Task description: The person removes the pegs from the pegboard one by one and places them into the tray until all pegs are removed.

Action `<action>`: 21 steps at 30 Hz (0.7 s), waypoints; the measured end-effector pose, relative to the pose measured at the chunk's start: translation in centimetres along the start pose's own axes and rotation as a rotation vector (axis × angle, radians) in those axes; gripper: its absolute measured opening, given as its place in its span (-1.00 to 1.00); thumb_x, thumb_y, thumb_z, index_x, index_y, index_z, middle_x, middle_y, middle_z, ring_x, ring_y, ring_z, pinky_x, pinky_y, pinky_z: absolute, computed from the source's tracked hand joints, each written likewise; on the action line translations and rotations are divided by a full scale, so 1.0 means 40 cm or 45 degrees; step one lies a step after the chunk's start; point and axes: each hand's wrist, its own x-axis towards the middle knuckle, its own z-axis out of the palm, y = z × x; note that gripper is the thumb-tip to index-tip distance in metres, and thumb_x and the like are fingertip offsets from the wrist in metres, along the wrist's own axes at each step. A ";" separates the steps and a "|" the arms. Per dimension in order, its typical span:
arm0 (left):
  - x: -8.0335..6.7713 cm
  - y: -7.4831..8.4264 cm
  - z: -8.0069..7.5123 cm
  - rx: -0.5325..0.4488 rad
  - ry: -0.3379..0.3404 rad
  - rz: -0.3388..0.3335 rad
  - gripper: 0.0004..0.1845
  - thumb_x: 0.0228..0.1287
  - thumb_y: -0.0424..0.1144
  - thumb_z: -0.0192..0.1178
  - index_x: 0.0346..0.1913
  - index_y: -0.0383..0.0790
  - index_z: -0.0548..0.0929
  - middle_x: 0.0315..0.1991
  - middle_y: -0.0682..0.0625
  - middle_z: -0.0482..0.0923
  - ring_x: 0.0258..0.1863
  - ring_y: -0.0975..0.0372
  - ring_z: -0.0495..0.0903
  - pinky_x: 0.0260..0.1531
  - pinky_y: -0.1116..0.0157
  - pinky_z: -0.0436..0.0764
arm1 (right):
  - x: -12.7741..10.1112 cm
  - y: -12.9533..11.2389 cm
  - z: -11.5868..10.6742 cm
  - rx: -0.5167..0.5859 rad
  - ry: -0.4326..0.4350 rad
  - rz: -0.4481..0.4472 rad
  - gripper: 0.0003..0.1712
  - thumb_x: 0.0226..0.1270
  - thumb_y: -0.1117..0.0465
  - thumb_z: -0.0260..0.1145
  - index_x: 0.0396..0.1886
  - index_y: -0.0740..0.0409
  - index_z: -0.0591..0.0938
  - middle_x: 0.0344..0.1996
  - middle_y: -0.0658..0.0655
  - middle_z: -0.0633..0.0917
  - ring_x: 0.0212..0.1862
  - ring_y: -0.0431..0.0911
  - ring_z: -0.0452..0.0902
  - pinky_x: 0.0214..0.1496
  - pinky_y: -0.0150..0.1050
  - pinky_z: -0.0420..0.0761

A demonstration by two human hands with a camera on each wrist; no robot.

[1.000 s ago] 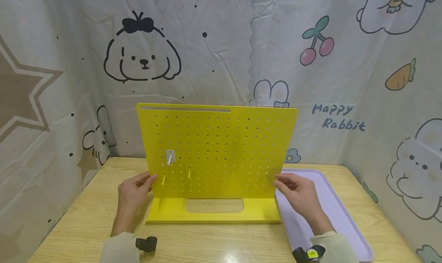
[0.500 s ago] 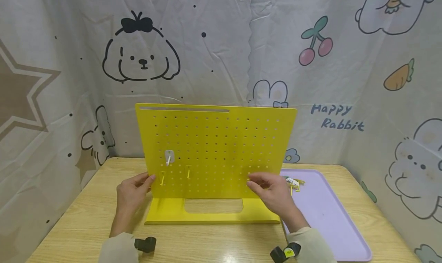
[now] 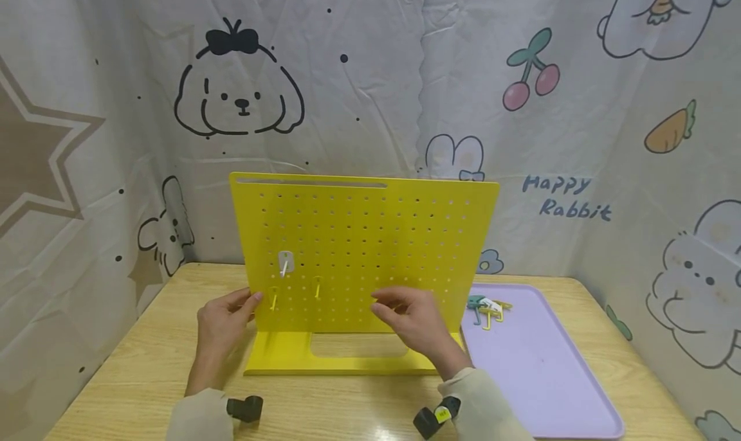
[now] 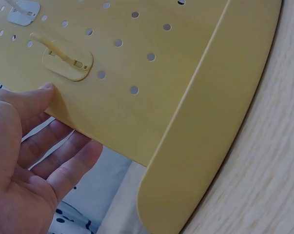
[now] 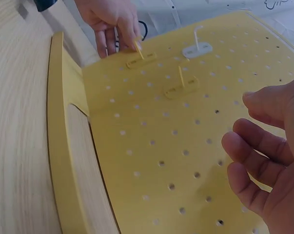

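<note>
Head view: right hand has slid leftward from the pegboard's right edge to its lower middle, fingers loosely curled, grasping nothing; the yellow pegboard stands mid-counter. Left wrist view: left hand stays relaxed, thumb at the board's left edge. Right wrist view: fingers hover off the holes.

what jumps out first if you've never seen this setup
A bright yellow pegboard stands upright on the wooden table, with one white hook and two yellow hooks low on its left side. The left hand steadies its left edge while the right hand hovers before its lower middle. A lilac tray lies to the right.
</note>
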 end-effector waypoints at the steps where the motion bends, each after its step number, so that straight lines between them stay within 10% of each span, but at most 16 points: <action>1: 0.000 0.000 0.000 0.000 0.002 0.001 -0.61 0.40 -0.06 0.30 0.08 -0.31 0.73 -0.19 -0.19 0.74 -0.25 0.02 0.74 -0.36 0.42 0.70 | 0.004 -0.002 0.007 0.005 -0.007 -0.003 -0.75 0.39 0.19 0.38 -0.02 0.20 0.75 -0.21 -0.02 0.76 -0.24 -0.16 0.64 -0.20 -0.24 0.68; 21: 0.004 0.002 -0.001 0.005 -0.013 -0.019 -0.56 0.38 0.00 0.29 0.08 -0.30 0.73 -0.17 -0.20 0.74 -0.28 0.03 0.75 -0.38 0.44 0.68 | 0.076 -0.032 0.146 0.126 -0.130 0.022 -0.73 0.41 0.18 0.37 0.00 0.22 0.74 -0.20 -0.01 0.76 -0.23 -0.16 0.64 -0.25 -0.29 0.67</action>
